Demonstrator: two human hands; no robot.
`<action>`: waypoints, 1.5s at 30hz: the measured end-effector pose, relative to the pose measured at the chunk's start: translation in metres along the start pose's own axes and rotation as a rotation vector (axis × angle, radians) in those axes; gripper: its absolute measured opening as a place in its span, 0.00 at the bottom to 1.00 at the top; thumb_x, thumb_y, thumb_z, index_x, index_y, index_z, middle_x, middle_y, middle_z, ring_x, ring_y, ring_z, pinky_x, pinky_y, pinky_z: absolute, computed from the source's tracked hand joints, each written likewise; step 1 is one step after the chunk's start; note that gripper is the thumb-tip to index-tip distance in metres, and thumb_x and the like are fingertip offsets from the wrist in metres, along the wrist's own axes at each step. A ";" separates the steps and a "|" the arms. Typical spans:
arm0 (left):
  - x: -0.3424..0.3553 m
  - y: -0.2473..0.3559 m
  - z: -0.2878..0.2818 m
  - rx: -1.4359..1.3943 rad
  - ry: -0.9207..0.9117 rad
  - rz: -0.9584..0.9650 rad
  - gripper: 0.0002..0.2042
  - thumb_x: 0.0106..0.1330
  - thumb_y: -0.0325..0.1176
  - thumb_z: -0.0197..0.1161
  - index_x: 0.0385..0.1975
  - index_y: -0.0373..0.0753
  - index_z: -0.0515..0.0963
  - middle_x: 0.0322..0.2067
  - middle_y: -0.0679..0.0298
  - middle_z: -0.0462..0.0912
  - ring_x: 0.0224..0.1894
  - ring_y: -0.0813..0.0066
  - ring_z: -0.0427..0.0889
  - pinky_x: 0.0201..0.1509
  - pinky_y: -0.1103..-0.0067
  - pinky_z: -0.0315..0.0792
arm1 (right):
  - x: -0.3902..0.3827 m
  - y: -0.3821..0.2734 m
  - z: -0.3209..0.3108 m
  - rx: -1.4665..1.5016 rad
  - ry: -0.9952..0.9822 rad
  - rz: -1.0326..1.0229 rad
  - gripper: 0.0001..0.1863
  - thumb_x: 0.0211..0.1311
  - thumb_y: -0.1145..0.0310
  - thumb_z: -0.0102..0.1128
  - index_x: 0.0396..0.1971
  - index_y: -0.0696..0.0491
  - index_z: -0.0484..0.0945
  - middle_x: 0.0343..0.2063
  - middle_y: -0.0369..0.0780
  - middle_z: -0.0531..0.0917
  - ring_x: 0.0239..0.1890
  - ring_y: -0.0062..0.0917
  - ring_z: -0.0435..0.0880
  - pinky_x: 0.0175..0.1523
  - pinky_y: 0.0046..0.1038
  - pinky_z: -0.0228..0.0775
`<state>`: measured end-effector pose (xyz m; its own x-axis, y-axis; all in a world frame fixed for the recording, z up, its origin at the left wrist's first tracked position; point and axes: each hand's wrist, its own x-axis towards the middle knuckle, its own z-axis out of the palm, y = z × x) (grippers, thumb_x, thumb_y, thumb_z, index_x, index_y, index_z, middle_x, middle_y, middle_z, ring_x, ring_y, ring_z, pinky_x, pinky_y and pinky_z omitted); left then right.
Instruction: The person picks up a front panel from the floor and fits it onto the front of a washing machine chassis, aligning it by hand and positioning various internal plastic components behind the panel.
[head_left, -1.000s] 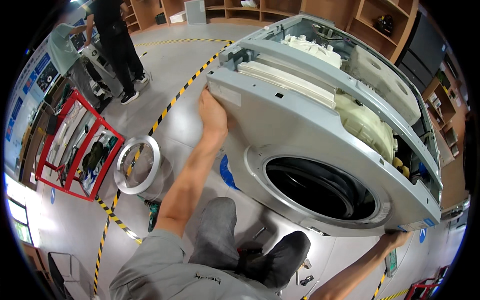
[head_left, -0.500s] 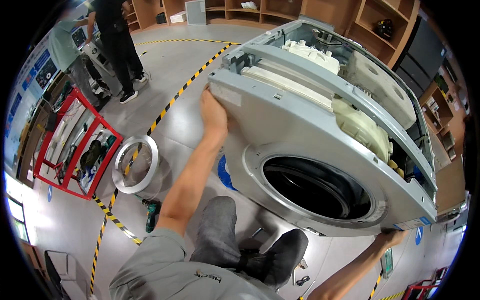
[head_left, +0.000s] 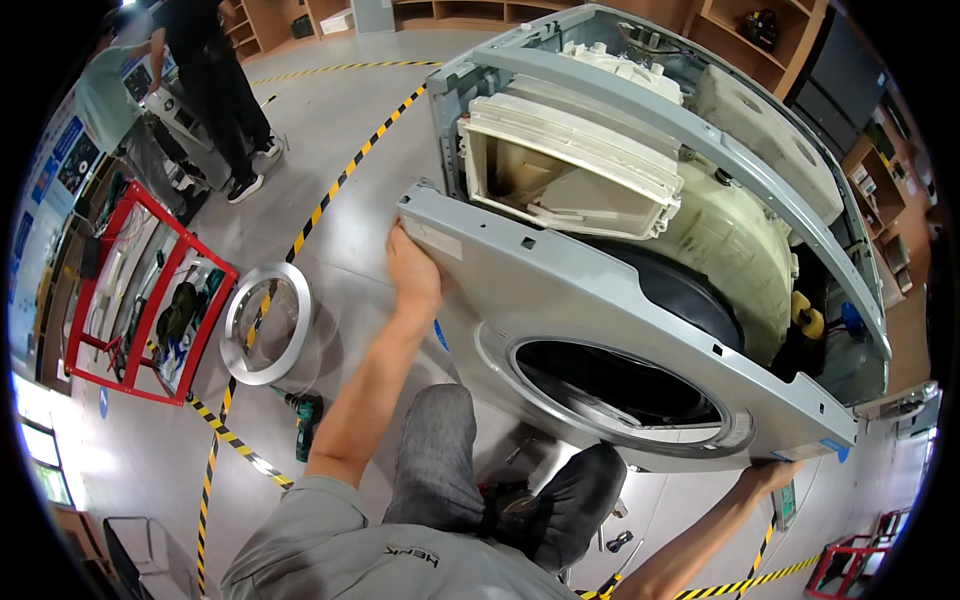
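Between my hands is the silver front panel of a washing machine, with a round opening in it. My left hand is closed on the panel's upper left edge, and my right hand grips its lower right edge, fingertips partly hidden behind it. The panel stands apart from the cabinet at the top, exposing a white detergent drawer housing, the pale tub and a black rubber seal. A concrete block sits on top inside the cabinet.
Left on the floor are a silver door ring, a green drill and a red-framed cart with tools. Two people stand at another machine, upper left. Wooden shelves line the back. Small tools lie beside my legs.
The front panel has come away from the cabinet top and moved down toward me, uncovering the drawer housing. My left hand moved down and slightly left with it, still gripping.
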<state>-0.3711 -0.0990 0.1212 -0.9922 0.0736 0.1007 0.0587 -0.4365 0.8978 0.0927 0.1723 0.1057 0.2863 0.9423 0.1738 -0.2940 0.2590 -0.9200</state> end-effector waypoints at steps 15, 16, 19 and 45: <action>-0.004 -0.027 0.013 0.223 -0.014 0.091 0.22 0.67 0.36 0.32 0.45 0.24 0.69 0.43 0.49 0.75 0.46 0.61 0.71 0.54 0.76 0.62 | 0.018 0.031 -0.023 -0.038 -0.076 -0.038 0.20 0.59 0.62 0.51 0.46 0.61 0.71 0.42 0.45 0.75 0.43 0.33 0.74 0.49 0.35 0.68; -0.004 -0.027 0.015 0.222 0.001 0.102 0.22 0.66 0.36 0.32 0.44 0.24 0.69 0.41 0.49 0.75 0.45 0.61 0.72 0.53 0.76 0.62 | 0.020 0.030 -0.020 -0.036 -0.055 -0.017 0.20 0.59 0.62 0.51 0.45 0.61 0.71 0.42 0.45 0.75 0.43 0.33 0.74 0.49 0.36 0.68; 0.003 -0.021 0.015 0.208 -0.046 0.109 0.21 0.66 0.36 0.32 0.41 0.26 0.70 0.38 0.50 0.76 0.42 0.61 0.72 0.51 0.75 0.62 | 0.024 0.026 -0.012 -0.028 0.012 0.021 0.20 0.58 0.61 0.52 0.45 0.61 0.72 0.41 0.45 0.76 0.43 0.33 0.74 0.48 0.36 0.68; 0.008 -0.020 0.013 -0.017 -0.093 0.051 0.21 0.67 0.36 0.31 0.44 0.30 0.71 0.41 0.57 0.76 0.44 0.70 0.72 0.52 0.78 0.63 | 0.040 0.038 -0.014 0.027 -0.078 -0.100 0.19 0.61 0.62 0.48 0.47 0.58 0.71 0.43 0.42 0.76 0.44 0.32 0.74 0.49 0.35 0.67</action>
<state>-0.3784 -0.0779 0.1097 -0.9734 0.1335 0.1862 0.1063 -0.4570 0.8831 0.1054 0.2165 0.0728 0.2436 0.9247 0.2925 -0.2920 0.3575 -0.8871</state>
